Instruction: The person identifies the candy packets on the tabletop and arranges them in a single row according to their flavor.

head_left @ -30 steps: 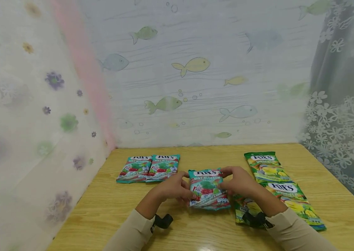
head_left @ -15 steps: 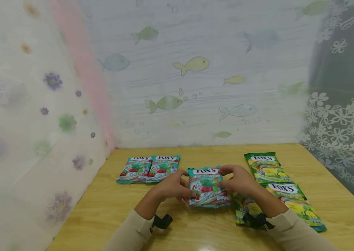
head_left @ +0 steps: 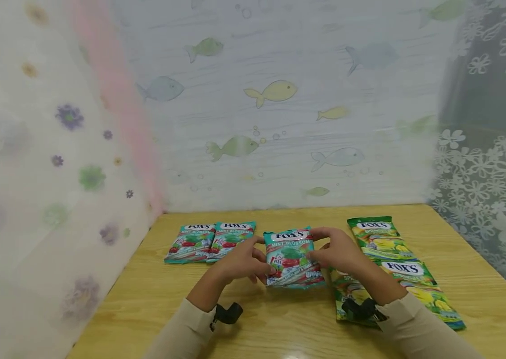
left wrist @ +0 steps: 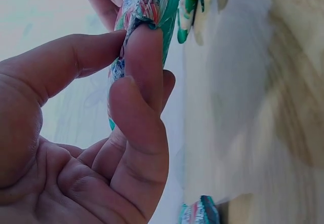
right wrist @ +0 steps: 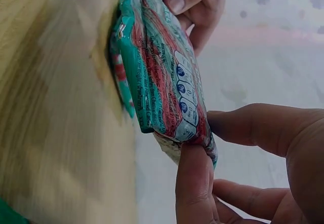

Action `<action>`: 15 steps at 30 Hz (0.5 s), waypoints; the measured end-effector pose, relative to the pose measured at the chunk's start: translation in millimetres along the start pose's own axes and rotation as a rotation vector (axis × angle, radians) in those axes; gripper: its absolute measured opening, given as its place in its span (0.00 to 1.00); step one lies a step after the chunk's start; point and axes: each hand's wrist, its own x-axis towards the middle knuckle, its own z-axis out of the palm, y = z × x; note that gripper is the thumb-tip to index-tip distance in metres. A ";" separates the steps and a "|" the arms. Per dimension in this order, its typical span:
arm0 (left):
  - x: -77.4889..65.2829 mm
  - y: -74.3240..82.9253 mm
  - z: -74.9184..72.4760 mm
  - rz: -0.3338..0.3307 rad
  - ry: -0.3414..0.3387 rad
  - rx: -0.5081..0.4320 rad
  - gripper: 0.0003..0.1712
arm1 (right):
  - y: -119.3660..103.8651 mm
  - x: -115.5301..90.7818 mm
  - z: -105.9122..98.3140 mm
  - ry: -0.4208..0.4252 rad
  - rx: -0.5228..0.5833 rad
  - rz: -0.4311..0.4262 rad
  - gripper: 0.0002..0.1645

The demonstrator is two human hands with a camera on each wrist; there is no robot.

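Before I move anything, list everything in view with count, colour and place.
Held Mint Blossom pack: 1, teal and red, between both hands
Other Mint Blossom packs: 2, teal and red, side by side at the table's far left
Green-yellow packs: 3, green and yellow, table's right side, one partly under the right forearm
Table: 1, light wood, beneath the packs
Fish backdrop: 1, pale, behind the table
Flowered backdrop: 1, whitish, left
Pink strip: 1, pink, between those backdrops
Flowered panel: 1, grey with white flowers, right
Wrist devices: 2, black, one per wrist
Sleeves: 2, beige, on the forearms
Left hand: 1, bare, pack's left edge
Right hand: 1, bare, pack's right edge
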 end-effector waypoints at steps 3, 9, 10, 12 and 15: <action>-0.3 3.1 -3.9 0.006 0.003 -0.002 0.52 | -5.2 2.2 -0.8 0.003 0.000 -0.008 0.40; -1.4 14.2 -11.3 0.026 0.000 -0.010 0.52 | -14.4 6.0 -3.6 0.016 0.018 -0.017 0.41; -1.5 15.9 -12.3 0.027 -0.001 -0.008 0.52 | -15.5 6.3 -4.3 0.014 0.022 -0.020 0.41; -1.4 19.0 -13.9 0.029 -0.001 -0.002 0.52 | -17.6 6.5 -5.3 0.016 0.029 -0.018 0.41; -0.2 21.6 -15.9 0.033 -0.002 0.001 0.51 | -20.0 6.3 -6.8 0.013 0.051 -0.022 0.41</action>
